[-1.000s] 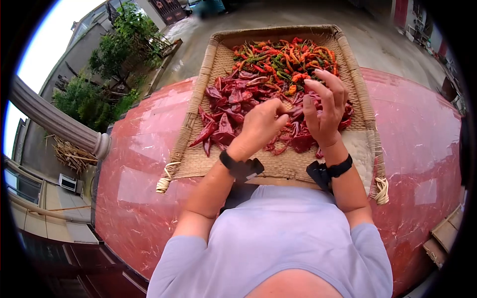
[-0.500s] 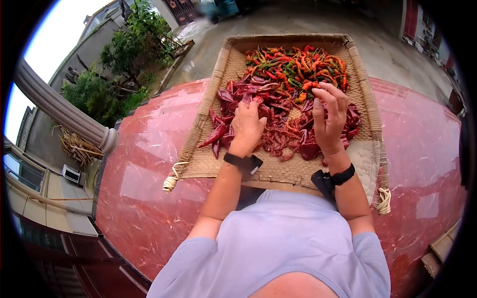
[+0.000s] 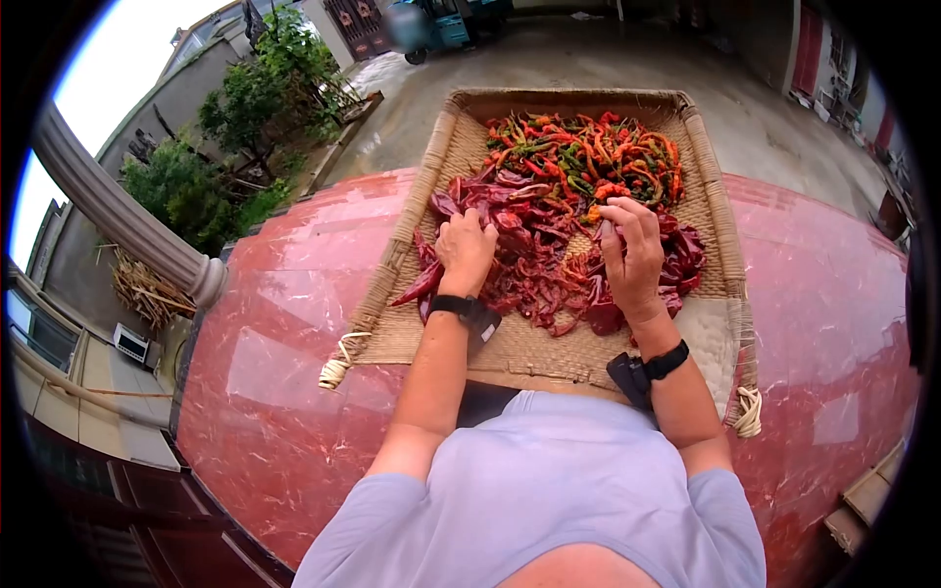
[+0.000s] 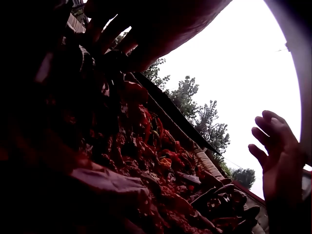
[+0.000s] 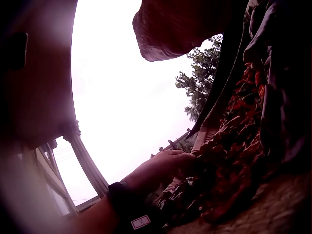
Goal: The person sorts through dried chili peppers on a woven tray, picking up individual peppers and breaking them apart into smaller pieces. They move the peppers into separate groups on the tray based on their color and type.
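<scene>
My left hand [image 3: 466,250] is over the dark red dried chili peppers [image 3: 520,211] at the left of a woven tray [image 3: 431,348]. Its fingers reach down onto the peppers, and in the left wrist view those fingers [image 4: 129,41] are spread with gaps between them. Peppers and knuckles hide the fingertips. Above the right end of the same dark heap, my right hand [image 3: 637,260] is raised with its fingers loosely bent and nothing visible in them. From the left wrist, that right hand [image 4: 280,156] shows its fingers apart.
Thinner orange, red and green chilies [image 3: 588,147] fill the tray's far end. A pale cloth-like patch [image 3: 701,343] covers its near right corner. Polished red stone [image 3: 284,392] surrounds the tray. A column [image 3: 127,206] stands at left, and a teal vehicle [image 3: 446,24] is far off.
My left hand has moved left, from the middle of the dark peppers to the heap's left part. The right hand stays over the right side. The head view has shifted slightly.
</scene>
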A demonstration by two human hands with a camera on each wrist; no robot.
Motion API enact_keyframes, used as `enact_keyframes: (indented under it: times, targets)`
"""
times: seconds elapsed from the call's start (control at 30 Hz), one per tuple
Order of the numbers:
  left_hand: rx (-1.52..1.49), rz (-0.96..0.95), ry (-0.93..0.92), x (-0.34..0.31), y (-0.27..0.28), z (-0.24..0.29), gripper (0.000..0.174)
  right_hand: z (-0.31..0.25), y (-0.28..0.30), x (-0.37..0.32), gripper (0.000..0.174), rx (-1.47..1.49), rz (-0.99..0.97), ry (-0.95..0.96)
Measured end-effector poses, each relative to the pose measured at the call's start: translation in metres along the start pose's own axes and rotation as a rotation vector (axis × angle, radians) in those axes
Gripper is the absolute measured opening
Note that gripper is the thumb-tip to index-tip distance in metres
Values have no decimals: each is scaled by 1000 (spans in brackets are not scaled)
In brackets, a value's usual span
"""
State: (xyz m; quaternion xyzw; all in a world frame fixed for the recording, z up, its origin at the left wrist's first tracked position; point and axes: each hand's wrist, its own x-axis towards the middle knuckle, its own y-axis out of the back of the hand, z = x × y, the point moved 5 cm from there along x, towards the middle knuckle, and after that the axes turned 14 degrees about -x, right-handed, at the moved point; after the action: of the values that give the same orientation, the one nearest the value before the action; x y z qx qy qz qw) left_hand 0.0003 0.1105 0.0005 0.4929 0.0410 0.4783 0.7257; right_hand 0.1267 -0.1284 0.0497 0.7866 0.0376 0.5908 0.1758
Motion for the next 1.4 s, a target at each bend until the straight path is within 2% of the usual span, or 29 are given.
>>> enact_keyframes:
  times: [0.2, 0.27, 0.33, 0.4, 0.43, 0.53, 0.57, 0.6, 0.67, 0.7, 0.77, 0.8, 0.93, 1.07, 1.1, 1.23, 1.4]
  targets:
    - [-23, 297, -69, -7, 23, 16, 21, -1, -1, 1, 16, -8, -33, -5]
    - [-160, 336, -59, -12, 34, 27, 22, -1, -3, -1, 16, 7, -59, -14]
    - [-441, 277, -55, -22, 45, 48, 25, -1, -7, -1, 15, 119, -135, -89]
    - [-564, 197, -51, -31, 46, 69, 29, -1, -12, -5, 16, 225, -261, -200]
    - [-658, 100, -43, -35, 43, 78, 30, -3, -14, -4, 20, 222, -277, -164]
    - [-874, -96, -67, -47, 19, 104, 29, 10, -32, -19, 25, 293, -424, -277]
    - [-953, -192, -93, -51, 11, 109, 28, 14, -37, -25, 28, 428, -481, -393]
    - [-894, -240, -103, -52, 3, 110, 29, 14, -34, -22, 28, 449, -432, -406]
    - [-874, -238, -140, -56, -6, 112, 25, 13, -27, -15, 28, 489, -331, -432]
    - [-769, -209, -196, -54, -4, 112, 24, 15, -27, -14, 26, 521, -301, -477]
    - [-555, -151, -301, -48, 2, 107, 22, 20, -9, -3, 26, 114, -187, -361]
    - [-439, -135, -296, -43, -3, 96, 27, 23, -1, 2, 27, -87, -130, -300]
    - [-91, -70, -266, -23, -13, 65, 47, 53, 10, 1, 31, -656, -78, -360]
    - [53, -160, -286, -13, -31, 42, 34, 89, -3, -19, 36, -686, -469, -566]
    - [90, -187, -288, -13, -31, 41, 32, 93, -7, -23, 39, -662, -507, -575]
    - [-6, -113, -222, -12, -27, 39, 21, 77, -7, -17, 32, -609, -218, -400]
    - [-147, 17, -170, -10, -10, 34, 14, 53, -3, -7, 24, -462, -136, -313]
